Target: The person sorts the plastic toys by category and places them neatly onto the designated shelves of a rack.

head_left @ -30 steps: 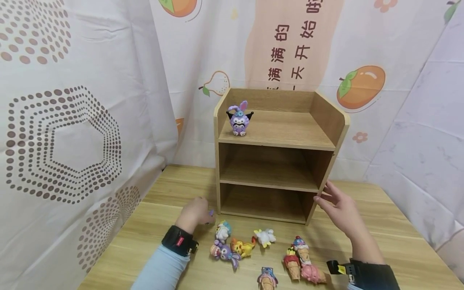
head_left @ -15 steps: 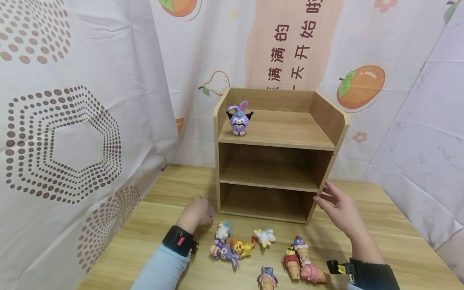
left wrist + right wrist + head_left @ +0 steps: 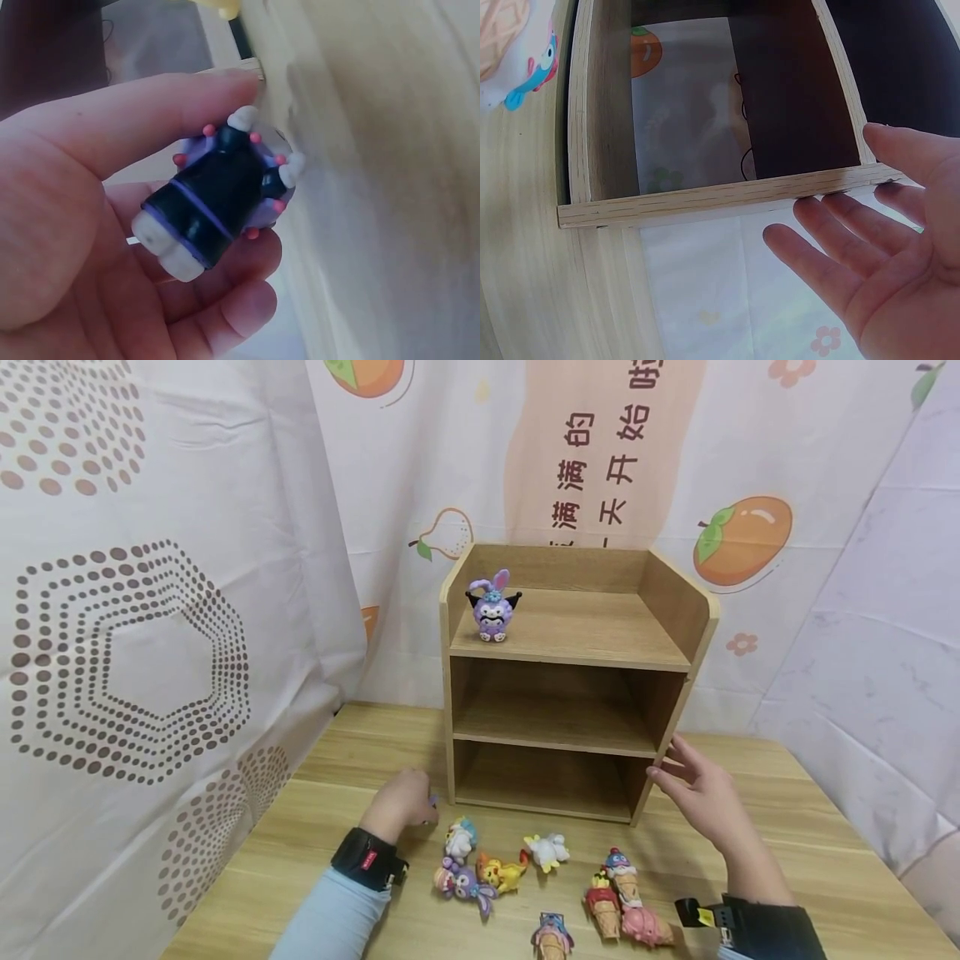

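My left hand (image 3: pixel 405 797) is low over the table by the shelf's front left corner. It pinches a small figurine (image 3: pixel 214 191) between thumb and fingers; the left wrist view shows its dark dress, purple trim, pink dots and white hands and feet. On the other side, my right hand (image 3: pixel 705 797) rests against the right side panel (image 3: pixel 727 197) of the wooden shelf (image 3: pixel 555 744). Its thumb is at the front edge and its fingers extend along the outside. A purple figurine with black pointed ears (image 3: pixel 492 612) stands on the shelf's top left.
In front of the shelf lie a white figurine with a blue top (image 3: pixel 460 840), a purple rabbit figurine (image 3: pixel 468 885), a yellow figurine (image 3: pixel 501 872) and a white one (image 3: pixel 550 852). Several ice-cream-cone figurines (image 3: pixel 604 906) lie nearer the front right. Printed curtains (image 3: pixel 405 635) hang behind.
The head view has shifted very slightly. My left hand stays low by the shelf's left corner with the figurine, and my right hand keeps its place on the side panel.
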A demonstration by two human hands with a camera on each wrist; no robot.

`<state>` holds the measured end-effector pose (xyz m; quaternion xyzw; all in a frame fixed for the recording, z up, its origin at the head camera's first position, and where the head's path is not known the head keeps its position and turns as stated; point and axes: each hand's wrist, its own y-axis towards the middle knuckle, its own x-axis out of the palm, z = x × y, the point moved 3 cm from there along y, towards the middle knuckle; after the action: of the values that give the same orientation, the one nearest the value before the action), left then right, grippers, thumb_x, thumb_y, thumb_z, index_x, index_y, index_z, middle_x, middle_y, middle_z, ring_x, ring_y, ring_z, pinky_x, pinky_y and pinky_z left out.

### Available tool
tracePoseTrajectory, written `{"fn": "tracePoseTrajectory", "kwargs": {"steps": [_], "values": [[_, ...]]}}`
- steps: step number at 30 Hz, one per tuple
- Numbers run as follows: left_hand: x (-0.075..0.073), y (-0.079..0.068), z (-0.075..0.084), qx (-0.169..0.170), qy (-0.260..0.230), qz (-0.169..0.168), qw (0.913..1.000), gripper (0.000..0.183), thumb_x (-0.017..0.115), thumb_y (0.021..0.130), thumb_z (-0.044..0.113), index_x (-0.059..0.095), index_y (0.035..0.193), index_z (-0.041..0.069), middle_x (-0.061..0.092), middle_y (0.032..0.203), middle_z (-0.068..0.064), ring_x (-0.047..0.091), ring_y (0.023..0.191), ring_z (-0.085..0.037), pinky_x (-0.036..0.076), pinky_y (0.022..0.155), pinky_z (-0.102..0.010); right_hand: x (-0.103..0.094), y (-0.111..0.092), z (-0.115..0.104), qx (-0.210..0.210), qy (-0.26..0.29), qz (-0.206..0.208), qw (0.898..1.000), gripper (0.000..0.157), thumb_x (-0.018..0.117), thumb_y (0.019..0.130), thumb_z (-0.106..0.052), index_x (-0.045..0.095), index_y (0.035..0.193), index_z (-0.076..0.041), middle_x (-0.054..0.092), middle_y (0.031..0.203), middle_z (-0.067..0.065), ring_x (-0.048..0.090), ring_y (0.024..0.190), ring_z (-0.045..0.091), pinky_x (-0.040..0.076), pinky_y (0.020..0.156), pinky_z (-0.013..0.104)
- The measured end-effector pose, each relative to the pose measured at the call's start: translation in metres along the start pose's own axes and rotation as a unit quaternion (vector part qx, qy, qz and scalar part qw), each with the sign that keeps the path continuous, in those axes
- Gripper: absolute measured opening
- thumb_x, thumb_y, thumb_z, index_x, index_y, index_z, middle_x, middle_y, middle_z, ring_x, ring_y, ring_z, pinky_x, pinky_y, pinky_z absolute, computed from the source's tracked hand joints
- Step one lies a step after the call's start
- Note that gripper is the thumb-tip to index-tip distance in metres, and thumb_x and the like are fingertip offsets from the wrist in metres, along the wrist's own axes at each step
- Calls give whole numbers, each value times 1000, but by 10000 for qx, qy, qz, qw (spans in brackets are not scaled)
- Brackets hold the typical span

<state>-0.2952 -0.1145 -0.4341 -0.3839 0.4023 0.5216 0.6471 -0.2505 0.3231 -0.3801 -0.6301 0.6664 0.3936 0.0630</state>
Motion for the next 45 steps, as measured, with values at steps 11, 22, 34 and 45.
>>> {"fn": "tracePoseTrajectory", "kwargs": {"steps": [11,22,34,45], "values": [[-17,-6,7,303,-535,103,9981,20,82,73,7,62,74,11,59,71,-4,56,61,-21,50,52,-34,0,0,0,5,-14,8,10000,71,72,97,-15,36,156,-1,57,136,32,62,115,47,48,77,6],[-30,-13,20,1009,-610,371,9923,20,79,76,8,61,74,16,58,69,2,53,61,-16,48,52,-31,0,0,0,-3,4,-12,10000,71,72,97,-15,36,156,0,57,136,33,62,115,48,48,77,6],[-45,-26,36,1311,-764,830,9849,18,79,77,11,61,82,11,57,71,2,54,62,-14,49,53,-29,0,0,0,-4,-19,-13,10000,71,72,97,-16,36,156,0,57,136,32,62,114,48,49,76,7],[-53,-33,45,1507,-662,1198,9791,21,81,79,20,61,83,14,58,72,4,55,61,-12,49,52,-28,0,-1,0,-6,-26,-56,10000,71,72,97,-15,35,157,-1,57,136,32,63,114,46,49,77,7]]}}
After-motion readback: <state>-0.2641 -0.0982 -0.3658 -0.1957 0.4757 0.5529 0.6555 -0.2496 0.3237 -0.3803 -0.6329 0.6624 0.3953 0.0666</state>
